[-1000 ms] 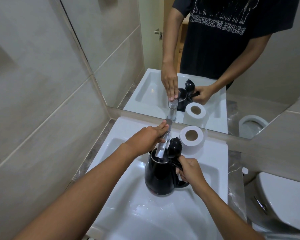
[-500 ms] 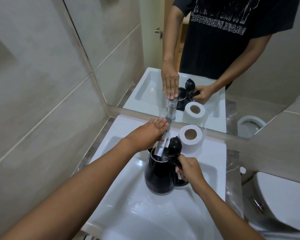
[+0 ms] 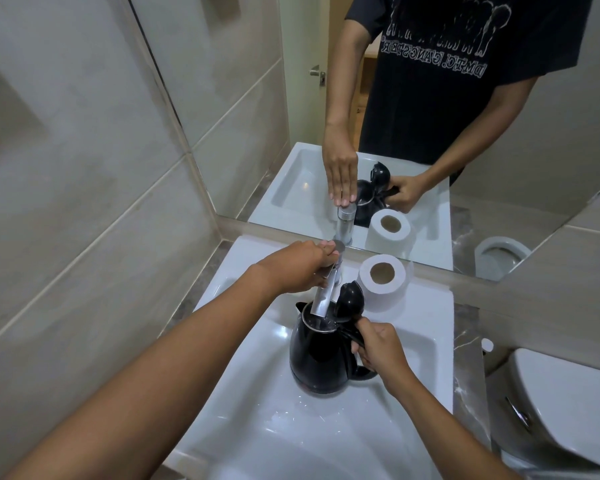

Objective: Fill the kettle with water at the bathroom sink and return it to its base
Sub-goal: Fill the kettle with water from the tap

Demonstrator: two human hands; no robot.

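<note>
- The glossy black electric kettle (image 3: 321, 358) sits upright in the white rectangular basin of the bathroom sink (image 3: 426, 317), lid flipped up.
- The chrome tap spout (image 3: 323, 299) slants down into the kettle's open mouth.
- The right hand (image 3: 378, 351) is clenched around the kettle's handle.
- The left hand (image 3: 298, 266) rests on top of the tap, fingers lying over its lever.
- A white toilet paper roll (image 3: 383, 282) stands on the sink's back ledge, just beside the tap.

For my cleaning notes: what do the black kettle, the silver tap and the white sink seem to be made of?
Black kettle: probably glossy plastic, with a metal rim at its mouth.
Silver tap: polished metal, likely chrome; it mirrors the light.
White sink: glazed ceramic or similar; smooth, shiny highlights.
</note>
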